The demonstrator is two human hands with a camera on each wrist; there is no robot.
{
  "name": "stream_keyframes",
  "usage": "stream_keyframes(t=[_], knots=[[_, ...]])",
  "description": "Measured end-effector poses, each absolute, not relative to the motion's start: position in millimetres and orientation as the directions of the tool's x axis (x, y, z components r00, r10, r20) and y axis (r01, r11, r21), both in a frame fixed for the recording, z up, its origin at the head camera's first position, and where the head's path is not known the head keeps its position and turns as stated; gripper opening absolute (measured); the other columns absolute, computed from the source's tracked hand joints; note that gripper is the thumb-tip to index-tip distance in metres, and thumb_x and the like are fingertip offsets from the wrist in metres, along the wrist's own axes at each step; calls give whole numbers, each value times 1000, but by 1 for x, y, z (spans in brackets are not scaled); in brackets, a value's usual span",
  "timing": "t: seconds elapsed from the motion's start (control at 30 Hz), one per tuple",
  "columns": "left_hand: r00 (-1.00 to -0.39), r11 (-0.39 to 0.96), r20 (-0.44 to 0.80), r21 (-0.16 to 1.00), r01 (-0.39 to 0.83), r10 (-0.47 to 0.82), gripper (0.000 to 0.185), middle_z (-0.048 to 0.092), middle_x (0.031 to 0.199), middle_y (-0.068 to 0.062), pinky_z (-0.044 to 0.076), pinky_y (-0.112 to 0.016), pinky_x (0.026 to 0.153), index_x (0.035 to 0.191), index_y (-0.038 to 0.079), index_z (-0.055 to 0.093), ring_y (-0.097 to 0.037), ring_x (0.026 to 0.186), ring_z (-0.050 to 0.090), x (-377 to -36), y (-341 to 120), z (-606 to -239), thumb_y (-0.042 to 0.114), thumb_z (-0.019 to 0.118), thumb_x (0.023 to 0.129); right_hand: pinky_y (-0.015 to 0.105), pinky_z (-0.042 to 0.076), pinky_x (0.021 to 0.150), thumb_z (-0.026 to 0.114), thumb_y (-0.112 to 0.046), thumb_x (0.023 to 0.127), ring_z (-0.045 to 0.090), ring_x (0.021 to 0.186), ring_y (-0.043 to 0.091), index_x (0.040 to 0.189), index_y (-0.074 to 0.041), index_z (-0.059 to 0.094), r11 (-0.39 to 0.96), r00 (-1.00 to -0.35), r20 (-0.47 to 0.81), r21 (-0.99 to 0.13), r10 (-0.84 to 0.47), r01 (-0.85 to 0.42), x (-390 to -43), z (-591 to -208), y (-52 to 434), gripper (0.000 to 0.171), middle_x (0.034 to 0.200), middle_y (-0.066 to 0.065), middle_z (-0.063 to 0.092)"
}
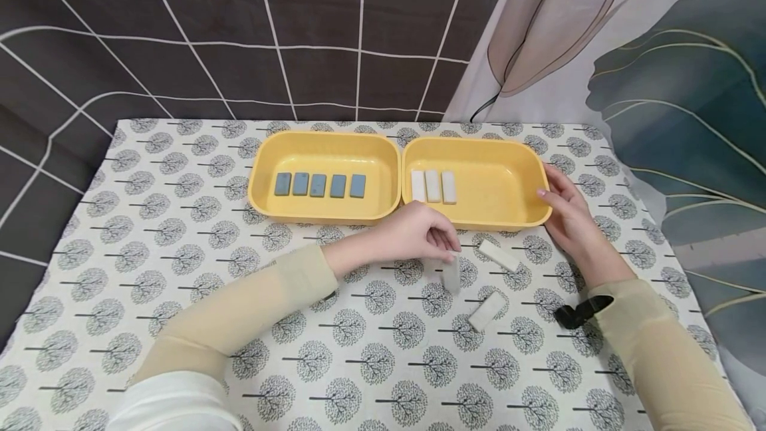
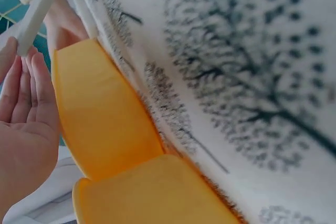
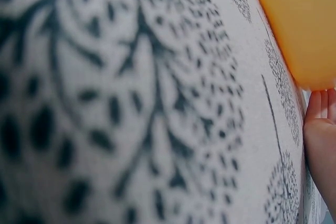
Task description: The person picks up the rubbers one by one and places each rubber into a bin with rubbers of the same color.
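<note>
**White block [image 1: 451, 276] pinched in left hand [image 1: 419, 231]**

The block is held between thumb and fingers in the left grip, near the right tray [image 1: 497, 185]; it is blurred in the head view, and whether the tabletop [image 1: 359, 391] is touched cannot be told. The tray's end is held in the right hand [image 1: 568, 215], thumb over the rim, fingers partly hidden behind the wall. Three white blocks [image 1: 432, 186] are contained there, the leftmost's near end obscured beside the left hand. Five blue blocks [image 1: 318, 185] are seen in the left tray [image 1: 323, 148]. Two loose blocks [image 1: 487, 312] are left nearby. The right hand is cut off in its wrist view.
</note>
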State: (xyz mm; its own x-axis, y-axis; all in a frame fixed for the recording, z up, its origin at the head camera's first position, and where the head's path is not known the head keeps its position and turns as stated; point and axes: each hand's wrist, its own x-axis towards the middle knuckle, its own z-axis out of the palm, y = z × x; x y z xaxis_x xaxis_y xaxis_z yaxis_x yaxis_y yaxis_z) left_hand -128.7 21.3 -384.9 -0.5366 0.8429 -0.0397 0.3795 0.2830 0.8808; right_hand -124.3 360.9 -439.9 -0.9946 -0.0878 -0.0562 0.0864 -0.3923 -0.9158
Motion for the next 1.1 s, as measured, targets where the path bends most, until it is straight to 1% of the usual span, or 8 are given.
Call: stream_keyframes(t=[0.27, 0.37, 0.5, 0.7, 0.87, 0.97, 1.1], knots=[[-532, 254, 27, 857, 448, 846, 16, 82, 104, -8, 61, -12, 81, 107, 3, 81, -8, 87, 73, -138, 27, -373, 10, 83, 92, 18, 53, 110, 47, 11, 105, 61, 131, 8, 150, -15, 55, -394, -994, -57, -915, -88, 87, -124, -441, 362, 52, 150, -5, 57], [-545, 245, 50, 856, 455, 837, 15, 83, 104, -8, 61, -12, 82, 106, 4, 81, -8, 88, 74, -143, 30, -369, 10, 82, 93, 17, 53, 110, 47, 11, 105, 60, 131, 7, 150, -15, 56, -388, -995, -58, -918, -84, 86, -124, -441, 362, 52, 149, -6, 58], [-591, 248, 55, 874, 419, 805, 14, 83, 105, -8, 62, -13, 82, 105, 5, 82, -9, 88, 75, -150, 34, -366, 9, 82, 92, 17, 53, 110, 48, 11, 105, 61, 131, 7, 149, -16, 57, -392, -995, -57, -916, -85, 86, -125, -441, 362, 52, 149, -6, 59], [-666, 259, 55, 895, 364, 744, 15, 83, 107, -10, 62, -14, 82, 105, 4, 83, -13, 91, 76, -161, 39, -362, 7, 84, 91, 18, 54, 110, 48, 11, 105, 61, 131, 7, 148, -17, 58, -401, -994, -57, -912, -91, 88, -125, -440, 361, 52, 149, -6, 59], [-723, 258, 40, 920, 296, 690, 16, 82, 110, -13, 63, -15, 83, 107, 3, 82, -17, 94, 77, -171, 43, -362, 5, 83, 91, 18, 54, 110, 46, 11, 106, 61, 130, 7, 150, -16, 55, -402, -993, -54, -911, -101, 91, -125, -440, 362, 53, 150, -6, 57], [-752, 254, 32, 931, 262, 659, 15, 82, 111, -13, 63, -16, 83, 107, 3, 82, -18, 94, 77, -177, 45, -363, 5, 82, 92, 17, 54, 110, 46, 11, 106, 61, 131, 7, 151, -16, 54, -398, -993, -57, -913, -100, 93, -125, -440, 362, 54, 150, -6, 57], [-779, 263, 38, 930, 257, 626, 16, 82, 112, -12, 61, -15, 82, 109, 3, 82, -18, 94, 75, -183, 49, -363, 6, 81, 93, 17, 54, 110, 48, 11, 105, 61, 131, 6, 150, -17, 56, -396, -994, -62, -913, -96, 95, -125, -439, 362, 53, 149, -7, 58]])
